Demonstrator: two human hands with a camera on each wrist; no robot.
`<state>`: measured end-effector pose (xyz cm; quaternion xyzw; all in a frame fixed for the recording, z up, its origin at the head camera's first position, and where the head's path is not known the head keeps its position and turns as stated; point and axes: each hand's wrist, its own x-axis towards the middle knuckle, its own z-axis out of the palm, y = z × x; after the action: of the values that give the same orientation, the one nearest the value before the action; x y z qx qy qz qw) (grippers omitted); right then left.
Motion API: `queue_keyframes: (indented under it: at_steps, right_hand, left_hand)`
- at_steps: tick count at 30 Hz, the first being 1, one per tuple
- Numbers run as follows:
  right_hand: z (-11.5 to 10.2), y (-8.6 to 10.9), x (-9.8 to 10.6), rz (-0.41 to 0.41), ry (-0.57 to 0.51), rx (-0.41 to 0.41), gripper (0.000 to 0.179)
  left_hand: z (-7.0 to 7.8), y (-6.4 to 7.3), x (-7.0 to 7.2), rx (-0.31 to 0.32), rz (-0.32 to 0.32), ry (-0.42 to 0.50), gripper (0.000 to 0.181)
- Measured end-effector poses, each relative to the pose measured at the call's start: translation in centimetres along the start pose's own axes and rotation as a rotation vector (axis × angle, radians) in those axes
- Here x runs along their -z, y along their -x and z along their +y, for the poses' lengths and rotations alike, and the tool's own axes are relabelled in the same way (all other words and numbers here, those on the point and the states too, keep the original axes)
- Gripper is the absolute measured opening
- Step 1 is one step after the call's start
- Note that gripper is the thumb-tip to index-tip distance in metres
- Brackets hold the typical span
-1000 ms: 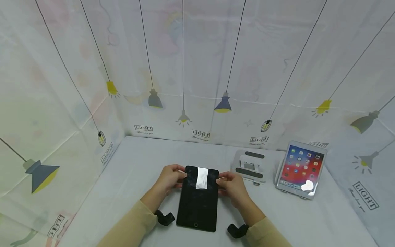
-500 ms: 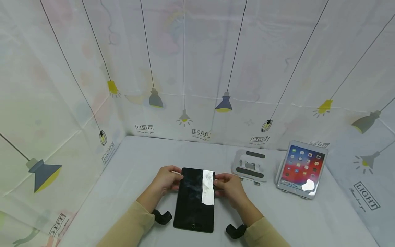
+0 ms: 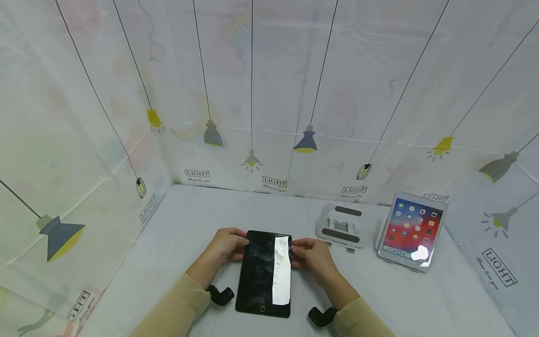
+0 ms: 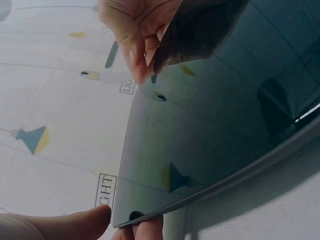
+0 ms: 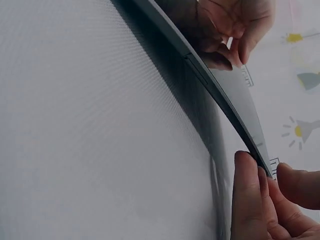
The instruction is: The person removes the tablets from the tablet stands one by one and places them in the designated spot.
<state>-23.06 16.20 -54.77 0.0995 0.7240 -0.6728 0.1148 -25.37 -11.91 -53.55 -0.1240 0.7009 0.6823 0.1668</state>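
Head view, hands (image 3: 225, 245) (image 3: 312, 255) holding black tablet (image 3: 258, 276), stand (image 3: 340, 235), lit tablet (image 3: 411, 231) at right

On the lamp-printed wall cloth (image 3: 278, 84) behind the black tablet (image 3: 257, 276), and to the tablet's left and right, we read the boxed word "LIGHT" (image 3: 274, 180) several times; the script (image 3: 275, 186) beneath is too small to make out.

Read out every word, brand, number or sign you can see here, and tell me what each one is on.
"LIGHT": boxed, printed several times on the lamp-patterned backdrop.
Cursive line beneath "LIGHT", also on the backdrop: too small to read.
Any icon labels on the lit white-framed tablet: too small to read.
Black tablet: no readable text.
Tablet stand: no readable text.
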Motion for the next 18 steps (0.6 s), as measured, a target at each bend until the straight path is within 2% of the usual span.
queue_keyframes:
  at_steps: [11, 18]
  right_hand:
    - [0.05, 0.18, 0.48, -0.094, -0.041, 0.012, 0.034]
    - [0.25, 0.20, 0.63, -0.103, -0.059, -0.010, 0.037]
  left_hand:
    - [0.18, 0.16, 0.15, 0.030, 0.015, -0.022, 0.021]
    - [0.23, 0.24, 0.08, 0.047, 0.016, -0.035, 0.026]
